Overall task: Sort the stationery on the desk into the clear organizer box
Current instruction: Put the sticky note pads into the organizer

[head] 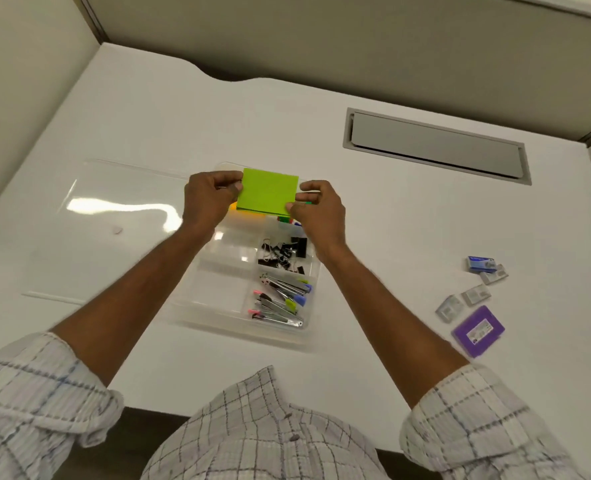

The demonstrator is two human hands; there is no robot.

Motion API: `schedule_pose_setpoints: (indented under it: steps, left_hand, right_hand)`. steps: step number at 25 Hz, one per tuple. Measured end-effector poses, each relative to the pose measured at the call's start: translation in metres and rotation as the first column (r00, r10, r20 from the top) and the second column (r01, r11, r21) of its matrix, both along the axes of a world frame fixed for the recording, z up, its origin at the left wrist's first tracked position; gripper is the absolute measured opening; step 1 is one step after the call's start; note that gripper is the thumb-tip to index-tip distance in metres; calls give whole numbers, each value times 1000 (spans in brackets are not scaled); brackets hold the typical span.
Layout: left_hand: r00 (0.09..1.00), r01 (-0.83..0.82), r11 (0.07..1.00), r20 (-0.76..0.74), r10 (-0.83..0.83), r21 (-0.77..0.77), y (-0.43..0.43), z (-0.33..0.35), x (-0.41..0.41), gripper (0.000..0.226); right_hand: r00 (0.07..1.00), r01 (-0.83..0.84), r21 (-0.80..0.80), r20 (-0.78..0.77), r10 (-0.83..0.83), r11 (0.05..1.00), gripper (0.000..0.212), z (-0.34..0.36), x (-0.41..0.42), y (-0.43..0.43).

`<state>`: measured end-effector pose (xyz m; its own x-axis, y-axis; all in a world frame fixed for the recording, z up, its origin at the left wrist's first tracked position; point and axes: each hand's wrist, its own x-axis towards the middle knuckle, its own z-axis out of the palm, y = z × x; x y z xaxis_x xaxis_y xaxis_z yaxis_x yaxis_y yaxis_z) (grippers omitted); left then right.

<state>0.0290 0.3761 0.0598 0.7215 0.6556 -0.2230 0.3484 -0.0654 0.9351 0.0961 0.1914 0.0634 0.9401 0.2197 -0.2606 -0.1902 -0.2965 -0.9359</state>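
Note:
A green sticky-note pad [267,195] is held level over the far end of the clear organizer box [218,299]. My left hand [209,199] pinches its left edge and my right hand [316,209] pinches its right edge. Under the pad, a bit of orange and some coloured items show in the far compartments. Black binder clips [283,252] fill the middle right compartment. Staple removers with coloured handles [280,301] lie in the near right one. The left compartments look empty.
The box's clear lid [114,216] lies open flat to the left. To the right on the desk sit a blue staple box [481,265], several small grey staple boxes [474,295] and a purple case [478,330]. A grey cable hatch [436,145] is set in the desk at far right.

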Motion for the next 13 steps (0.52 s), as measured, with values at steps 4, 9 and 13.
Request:
schedule_pose_setpoints:
  steps: [4,9,13]
  left_hand:
    - [987,124,978,-120,-104,168,38,-2,2,44]
    - [964,216,916,-226,-143,339,58,-6,12,40]
    - [941,299,876,-268,-206,378,68,-14,14,35]
  right_hand:
    - [992,-31,-134,114,46,991,22,-3,-4,42]
    - [973,-110,-332,157,170,937,11,-9,0,69]
    - [929,-163,-532,201,311,831,11,-11,2,74]
